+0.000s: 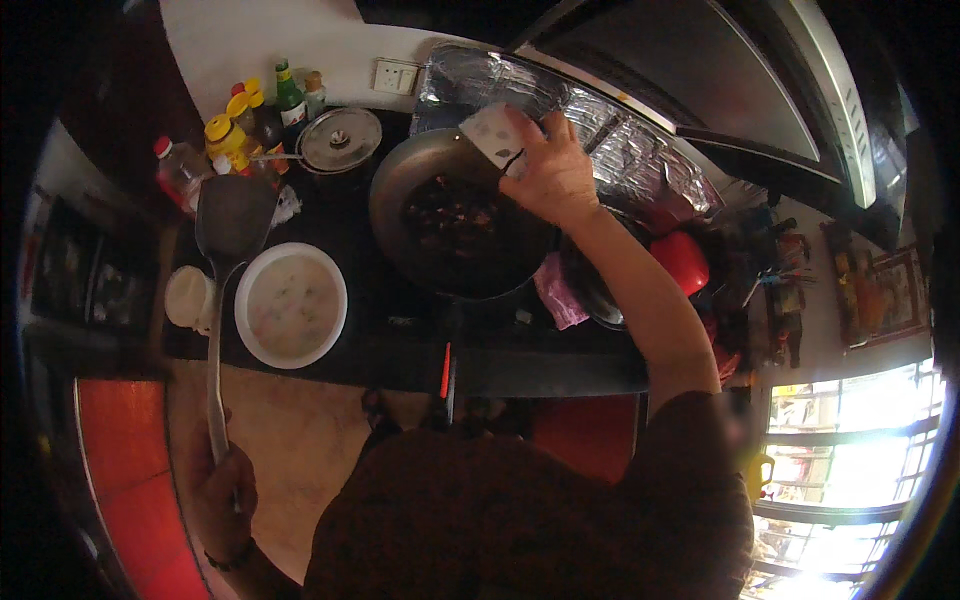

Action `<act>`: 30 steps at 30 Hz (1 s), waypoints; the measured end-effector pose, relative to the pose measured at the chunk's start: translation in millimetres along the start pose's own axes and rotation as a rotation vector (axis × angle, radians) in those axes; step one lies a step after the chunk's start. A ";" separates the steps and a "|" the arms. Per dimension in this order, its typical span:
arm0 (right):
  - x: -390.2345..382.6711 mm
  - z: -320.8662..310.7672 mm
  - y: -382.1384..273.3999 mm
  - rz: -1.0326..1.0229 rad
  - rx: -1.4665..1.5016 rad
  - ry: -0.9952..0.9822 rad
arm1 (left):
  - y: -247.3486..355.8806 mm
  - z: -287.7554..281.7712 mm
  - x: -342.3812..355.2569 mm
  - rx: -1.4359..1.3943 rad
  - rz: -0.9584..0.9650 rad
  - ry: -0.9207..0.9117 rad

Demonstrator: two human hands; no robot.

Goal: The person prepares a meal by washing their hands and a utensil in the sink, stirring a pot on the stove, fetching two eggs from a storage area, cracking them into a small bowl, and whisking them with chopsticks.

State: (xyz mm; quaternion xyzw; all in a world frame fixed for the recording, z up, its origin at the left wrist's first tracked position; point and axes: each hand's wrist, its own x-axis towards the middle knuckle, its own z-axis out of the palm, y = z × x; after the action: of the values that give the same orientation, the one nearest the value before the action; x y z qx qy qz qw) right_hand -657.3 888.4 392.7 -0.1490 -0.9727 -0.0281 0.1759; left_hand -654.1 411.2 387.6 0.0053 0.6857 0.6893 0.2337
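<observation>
My left hand (224,482) is closed round the handle of a long metal spatula (236,220), whose dark blade is raised at the left, beside a white bowl of pale soup (291,305). My right hand (548,165) grips a small white container with a grey pattern (485,135), held tilted over the far side of a wok (395,220). Dark pieces of food (445,215) lie in the wok, and its handle with a red strip (446,370) points toward me.
Bottles (290,95), a lidded pot (340,140) and a white jar (188,298) crowd the left of the dark counter (390,350). Behind are foil panels (450,80) under a range hood (700,80). A red object (680,260) and pink cloth (560,295) are right of the wok.
</observation>
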 end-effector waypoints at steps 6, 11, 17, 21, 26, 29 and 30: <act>-13.4 24.9 32.2 0.592 1.131 0.163 | 6.9 16.1 -0.5 0.058 -0.049 0.001; -50.3 101.5 72.1 0.707 1.010 0.151 | -2.6 0.4 17.9 0.681 0.343 -0.211; -93.3 43.7 38.7 0.973 2.181 0.174 | 6.2 49.1 71.9 0.588 0.439 -0.275; -140.6 -0.1 15.4 1.049 2.265 0.326 | -7.0 104.1 130.1 1.005 0.821 -0.372; -215.5 -34.3 -0.3 1.010 2.318 0.523 | -26.6 164.1 182.4 1.447 0.934 -0.384; -257.5 -49.9 -10.5 1.088 2.222 0.644 | -45.4 174.3 207.2 1.533 1.004 -0.421; -274.7 -54.0 -12.0 1.116 2.183 0.691 | -43.0 176.1 206.0 1.537 1.017 -0.445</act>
State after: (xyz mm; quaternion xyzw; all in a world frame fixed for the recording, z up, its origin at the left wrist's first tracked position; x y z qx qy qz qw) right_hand -397.4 794.3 346.9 -0.2996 -0.1999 0.8238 0.4378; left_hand -766.3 643.0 292.8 0.5871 0.8070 0.0513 -0.0368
